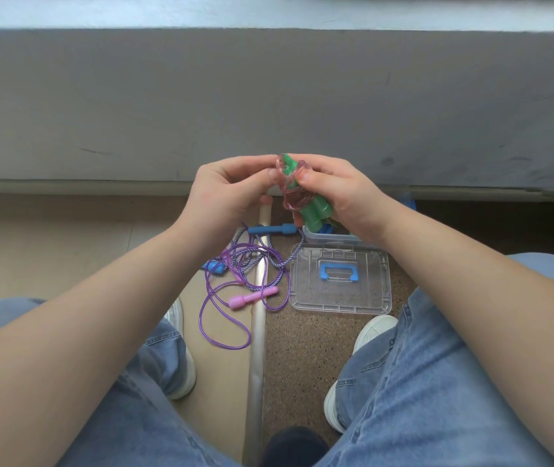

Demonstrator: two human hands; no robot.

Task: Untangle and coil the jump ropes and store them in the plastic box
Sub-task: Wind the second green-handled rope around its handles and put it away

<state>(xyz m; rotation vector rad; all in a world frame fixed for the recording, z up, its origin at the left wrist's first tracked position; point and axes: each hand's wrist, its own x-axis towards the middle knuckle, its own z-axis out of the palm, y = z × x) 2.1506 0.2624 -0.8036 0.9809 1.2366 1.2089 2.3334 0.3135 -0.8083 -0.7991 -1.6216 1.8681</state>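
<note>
The right hand (pixel 339 197) grips the green handles (pixel 316 210). The left hand (pixel 232 190), close beside it, pinches the pink rope (pixel 290 192) wound round them. I think it is best to keep the loops tight and tuck the end in, so it fits the box (pixel 312 234) just below.

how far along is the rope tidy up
Done: the box lid is off, on the floor. In hand: left hand and right hand grip the green-handled rope, pink cord wound round its handles. Left: the purple rope and blue-handled rope lie tangled on the floor.
</note>
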